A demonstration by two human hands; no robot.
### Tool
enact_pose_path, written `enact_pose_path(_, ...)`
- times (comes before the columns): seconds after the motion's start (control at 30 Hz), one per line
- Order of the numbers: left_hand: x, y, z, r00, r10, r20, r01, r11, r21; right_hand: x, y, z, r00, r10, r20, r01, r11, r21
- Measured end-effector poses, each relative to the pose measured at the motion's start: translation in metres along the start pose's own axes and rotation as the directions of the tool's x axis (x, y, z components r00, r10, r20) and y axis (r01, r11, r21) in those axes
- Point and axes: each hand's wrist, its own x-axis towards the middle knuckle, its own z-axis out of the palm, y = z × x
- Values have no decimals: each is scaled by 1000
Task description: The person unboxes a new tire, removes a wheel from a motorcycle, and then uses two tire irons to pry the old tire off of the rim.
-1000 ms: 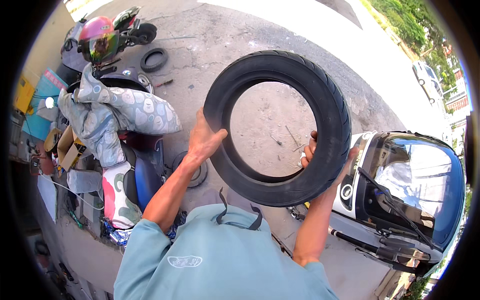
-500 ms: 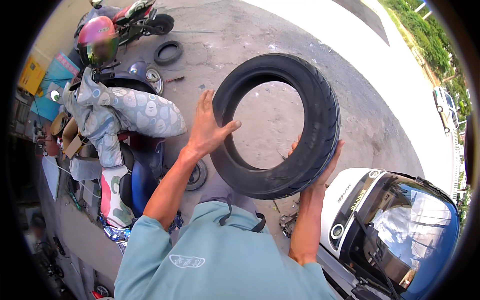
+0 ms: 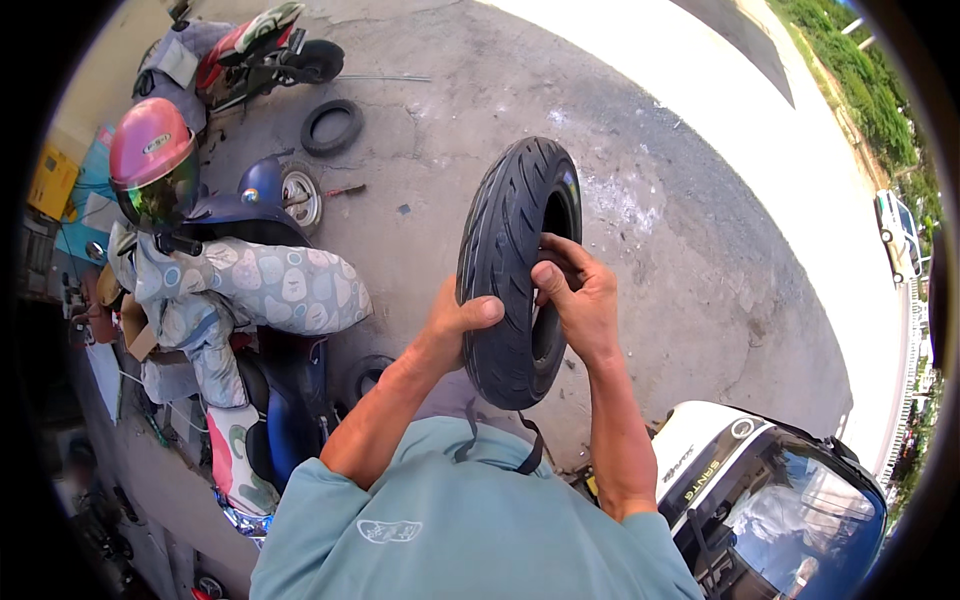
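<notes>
I hold a black scooter tyre (image 3: 505,250) upright in front of my chest, its tread edge turned toward me. My left hand (image 3: 455,322) grips the tread on the left side, thumb laid across it. The fingers of my right hand (image 3: 578,295) curl into the tyre's inner opening on the right side. Both forearms rise from the lower edge over my light teal shirt.
A blue scooter (image 3: 250,300) draped with a patterned cover stands at left, a pink helmet (image 3: 150,155) on it. Another black tyre (image 3: 332,126) lies on the concrete beyond, near a red scooter (image 3: 260,50). A white-and-blue scooter front (image 3: 770,490) sits at lower right.
The tyre has turned from facing me as an open ring to edge-on. My hands have come closer together on it. The view shifted, the scooter at right sliding lower.
</notes>
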Motion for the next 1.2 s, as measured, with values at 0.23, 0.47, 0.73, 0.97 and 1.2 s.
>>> enact_pose_path(0.23,43,49,-31,999,-20,-47,28,987,159,56,3,19,914,-375,-155,361,926,-112)
enact_pose_path(0.47,41,101,-69,956,228,-183,-260,950,-171,152,23,-52,856,-319,-406,207,932,-297)
enact_pose_path(0.73,88,127,-127,885,466,-16,-398,737,-547,267,66,-38,924,169,343,-342,768,541)
enact_pose_path(0.97,138,196,-142,676,505,-536,-419,863,283,385,21,-29,952,176,251,-264,886,380)
enact_pose_path(1.2,204,195,-153,349,477,-807,-269,876,401,492,-5,-27,932,172,320,-263,927,267)
